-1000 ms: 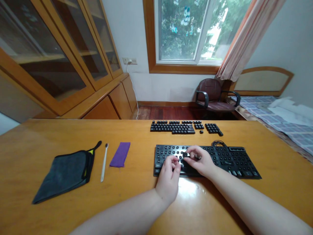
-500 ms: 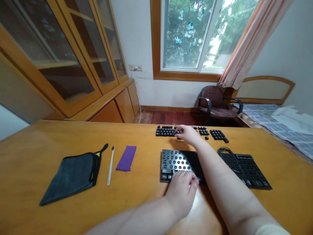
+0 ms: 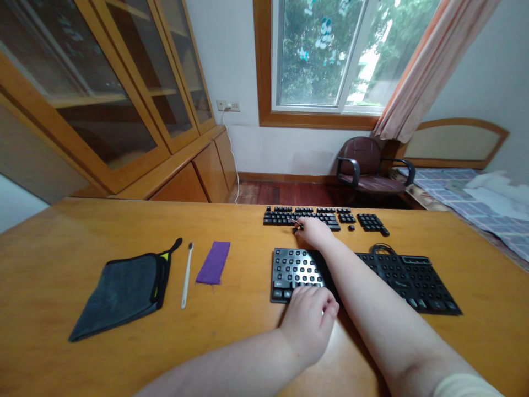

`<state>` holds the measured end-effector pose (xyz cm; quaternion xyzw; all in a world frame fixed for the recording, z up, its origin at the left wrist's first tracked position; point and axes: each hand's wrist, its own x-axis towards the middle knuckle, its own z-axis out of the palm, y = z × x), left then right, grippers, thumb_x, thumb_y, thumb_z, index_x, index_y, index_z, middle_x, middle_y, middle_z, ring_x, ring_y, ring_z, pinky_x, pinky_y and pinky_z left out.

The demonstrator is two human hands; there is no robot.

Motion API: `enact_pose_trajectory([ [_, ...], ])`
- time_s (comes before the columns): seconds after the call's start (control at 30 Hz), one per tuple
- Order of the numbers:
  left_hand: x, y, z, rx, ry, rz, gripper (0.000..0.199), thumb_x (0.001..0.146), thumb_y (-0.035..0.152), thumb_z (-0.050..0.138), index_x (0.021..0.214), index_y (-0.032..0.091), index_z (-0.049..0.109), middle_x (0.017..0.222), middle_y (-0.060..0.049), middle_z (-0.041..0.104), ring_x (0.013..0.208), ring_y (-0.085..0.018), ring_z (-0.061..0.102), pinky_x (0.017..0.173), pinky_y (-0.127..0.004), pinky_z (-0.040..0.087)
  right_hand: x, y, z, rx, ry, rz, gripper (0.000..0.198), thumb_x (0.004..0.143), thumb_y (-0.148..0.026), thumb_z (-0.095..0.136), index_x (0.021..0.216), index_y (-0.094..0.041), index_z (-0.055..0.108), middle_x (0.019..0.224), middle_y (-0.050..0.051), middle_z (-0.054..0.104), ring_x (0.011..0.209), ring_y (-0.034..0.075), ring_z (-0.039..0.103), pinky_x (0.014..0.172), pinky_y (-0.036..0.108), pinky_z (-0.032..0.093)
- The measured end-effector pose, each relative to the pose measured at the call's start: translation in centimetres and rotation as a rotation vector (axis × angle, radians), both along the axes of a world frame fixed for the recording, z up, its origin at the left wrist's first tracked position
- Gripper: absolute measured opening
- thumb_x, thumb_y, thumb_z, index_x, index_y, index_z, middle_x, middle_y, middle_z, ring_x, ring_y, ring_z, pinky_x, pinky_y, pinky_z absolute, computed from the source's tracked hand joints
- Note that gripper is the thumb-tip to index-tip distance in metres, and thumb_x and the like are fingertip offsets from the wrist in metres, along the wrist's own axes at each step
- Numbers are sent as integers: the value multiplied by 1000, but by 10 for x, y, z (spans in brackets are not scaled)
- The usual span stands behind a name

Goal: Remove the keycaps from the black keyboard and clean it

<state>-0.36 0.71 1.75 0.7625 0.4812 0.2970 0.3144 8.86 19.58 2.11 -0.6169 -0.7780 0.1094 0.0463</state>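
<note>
A black keyboard (image 3: pixel 303 264) with most of its left-side keycaps off lies in front of me; a few keycaps sit at its lower left corner. My left hand (image 3: pixel 312 317) rests on its front edge with curled fingers, the fingertips partly hidden. Across it reaches my right arm. At the laid-out rows of loose black keycaps (image 3: pixel 279 219) near the far table edge, my right hand (image 3: pixel 313 231) is closed in a pinch. A small dark keycap (image 3: pixel 295 229) shows at its fingertips, beside a thin shiny line I cannot make out.
On the left lie a folded grey cloth (image 3: pixel 119 295), a white toothbrush (image 3: pixel 187 278) and a purple cloth strip (image 3: pixel 214 263). A coiled cable (image 3: pixel 382 249) sits behind the keyboard's right half. More keycaps (image 3: pixel 372 222) lie at the far right. Beyond the table stands a chair (image 3: pixel 363 165).
My right hand has drawn slightly back and lower from the keycap rows, with a dark keycap at its fingertips. My left hand stays on the keyboard. The camera view has tilted slightly.
</note>
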Motion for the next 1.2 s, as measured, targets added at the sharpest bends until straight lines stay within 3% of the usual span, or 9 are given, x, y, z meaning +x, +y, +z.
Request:
enact_pose_trajectory([
  [1.2, 1, 0, 0, 11, 19, 12, 14, 86, 23, 45, 79, 20, 57, 76, -1, 61, 77, -18, 54, 75, -32, 38, 3, 5, -8, 42, 37, -43, 20, 75, -32, 59, 93, -24, 63, 93, 6, 67, 86, 22, 60, 65, 26, 40],
])
